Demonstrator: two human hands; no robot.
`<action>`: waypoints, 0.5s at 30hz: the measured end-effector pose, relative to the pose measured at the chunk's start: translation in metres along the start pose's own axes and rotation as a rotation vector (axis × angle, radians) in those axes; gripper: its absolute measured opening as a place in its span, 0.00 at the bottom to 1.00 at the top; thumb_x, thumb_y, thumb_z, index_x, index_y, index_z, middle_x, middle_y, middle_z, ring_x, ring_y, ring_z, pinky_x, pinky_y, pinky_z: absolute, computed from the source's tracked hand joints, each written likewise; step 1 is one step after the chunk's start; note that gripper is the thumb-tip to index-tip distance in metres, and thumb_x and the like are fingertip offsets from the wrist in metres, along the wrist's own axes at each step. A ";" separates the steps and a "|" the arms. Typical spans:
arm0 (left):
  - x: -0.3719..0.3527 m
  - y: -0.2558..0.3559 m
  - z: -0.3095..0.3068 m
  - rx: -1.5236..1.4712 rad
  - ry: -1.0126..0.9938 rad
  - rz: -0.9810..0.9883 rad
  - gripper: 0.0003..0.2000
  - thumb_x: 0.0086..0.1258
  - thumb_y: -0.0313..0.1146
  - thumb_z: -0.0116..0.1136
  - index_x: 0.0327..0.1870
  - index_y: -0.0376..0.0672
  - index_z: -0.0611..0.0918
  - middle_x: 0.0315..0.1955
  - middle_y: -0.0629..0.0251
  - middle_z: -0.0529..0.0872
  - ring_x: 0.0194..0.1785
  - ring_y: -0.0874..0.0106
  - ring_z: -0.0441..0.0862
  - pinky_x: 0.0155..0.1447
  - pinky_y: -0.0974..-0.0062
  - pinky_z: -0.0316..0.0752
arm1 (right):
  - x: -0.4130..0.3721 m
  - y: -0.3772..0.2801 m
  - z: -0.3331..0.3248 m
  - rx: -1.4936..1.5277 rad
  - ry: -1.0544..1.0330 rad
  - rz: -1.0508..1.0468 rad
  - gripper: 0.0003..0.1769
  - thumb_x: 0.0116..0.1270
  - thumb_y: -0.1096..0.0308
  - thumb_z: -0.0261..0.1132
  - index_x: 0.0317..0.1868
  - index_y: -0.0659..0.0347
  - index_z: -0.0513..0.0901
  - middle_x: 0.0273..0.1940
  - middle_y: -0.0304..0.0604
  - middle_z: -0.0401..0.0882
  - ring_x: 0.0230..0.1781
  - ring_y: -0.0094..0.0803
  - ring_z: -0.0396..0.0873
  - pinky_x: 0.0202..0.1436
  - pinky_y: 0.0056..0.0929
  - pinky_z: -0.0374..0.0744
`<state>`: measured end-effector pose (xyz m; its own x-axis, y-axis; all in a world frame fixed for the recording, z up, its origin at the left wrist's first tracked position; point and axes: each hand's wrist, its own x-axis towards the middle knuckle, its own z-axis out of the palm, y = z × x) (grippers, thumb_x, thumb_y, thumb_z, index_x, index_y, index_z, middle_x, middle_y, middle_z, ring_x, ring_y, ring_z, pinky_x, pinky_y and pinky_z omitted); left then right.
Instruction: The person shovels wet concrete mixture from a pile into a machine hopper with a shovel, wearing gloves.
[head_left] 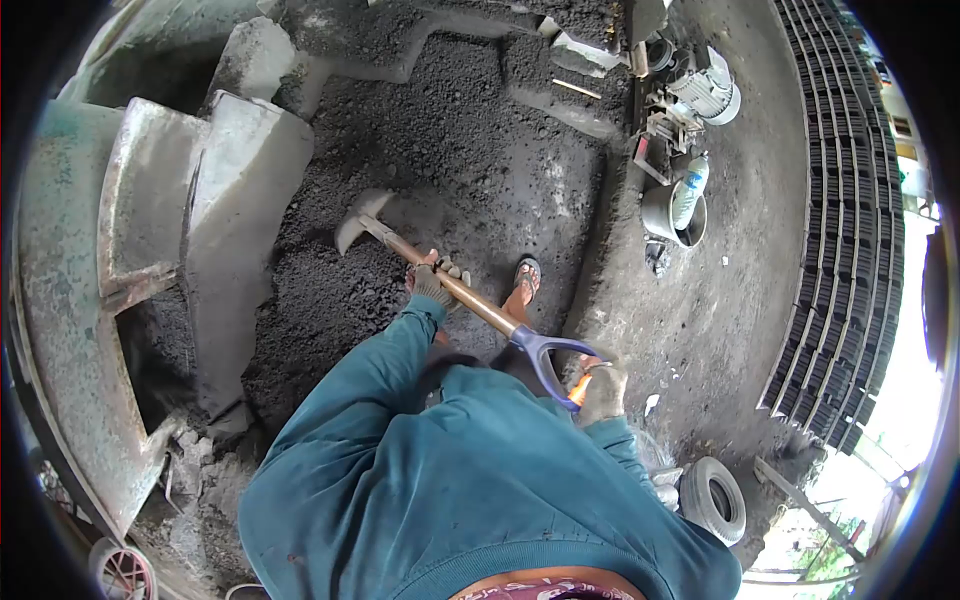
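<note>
A shovel (484, 308) with a wooden shaft and a purple D-shaped handle slants across the view in front of my body. My left hand (437, 279), in a grey glove, is wrapped round the shaft close to the blade end. At the other end, my gloved right hand (602, 388) grips the orange crossbar of the handle. The metal blade (358, 219) is over the dark loose soil (335, 285), partly smeared by motion. My sandalled foot (527, 278) is on the ground right of the shaft.
Sloping metal panels (245, 190) line the left side. To the right, a metal pot (660, 213) holds a plastic bottle (690, 192), with an electric motor (708, 90) beyond. Stacked dark blocks (840, 220) stand far right. A tyre (713, 502) lies at lower right.
</note>
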<state>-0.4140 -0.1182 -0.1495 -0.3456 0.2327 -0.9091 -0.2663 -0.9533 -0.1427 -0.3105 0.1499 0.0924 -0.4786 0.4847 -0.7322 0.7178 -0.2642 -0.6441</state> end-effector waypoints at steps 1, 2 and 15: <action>0.013 0.004 -0.005 0.041 0.032 -0.012 0.19 0.77 0.49 0.55 0.26 0.46 0.75 0.16 0.70 0.74 0.21 0.66 0.74 0.37 0.55 0.78 | -0.002 0.006 0.013 0.020 -0.007 -0.028 0.18 0.63 0.82 0.62 0.55 0.69 0.76 0.28 0.45 0.79 0.16 0.30 0.77 0.16 0.33 0.76; 0.023 0.008 -0.008 0.035 0.005 -0.011 0.19 0.76 0.47 0.56 0.25 0.47 0.74 0.17 0.69 0.74 0.22 0.66 0.74 0.38 0.55 0.79 | 0.000 0.011 0.026 0.013 -0.008 -0.065 0.17 0.63 0.81 0.63 0.53 0.69 0.77 0.27 0.44 0.79 0.15 0.31 0.76 0.16 0.33 0.76; 0.085 -0.087 0.004 0.219 -0.040 -0.176 0.05 0.70 0.30 0.58 0.38 0.49 0.73 0.25 0.64 0.74 0.22 0.64 0.73 0.26 0.57 0.75 | 0.050 0.016 0.035 -0.020 -0.037 -0.136 0.27 0.62 0.82 0.65 0.62 0.64 0.74 0.39 0.45 0.81 0.31 0.30 0.82 0.32 0.31 0.82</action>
<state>-0.4237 -0.0146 -0.2126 -0.3111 0.4027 -0.8608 -0.5119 -0.8342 -0.2052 -0.3404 0.1407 0.0377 -0.5902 0.4837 -0.6463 0.6549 -0.1813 -0.7337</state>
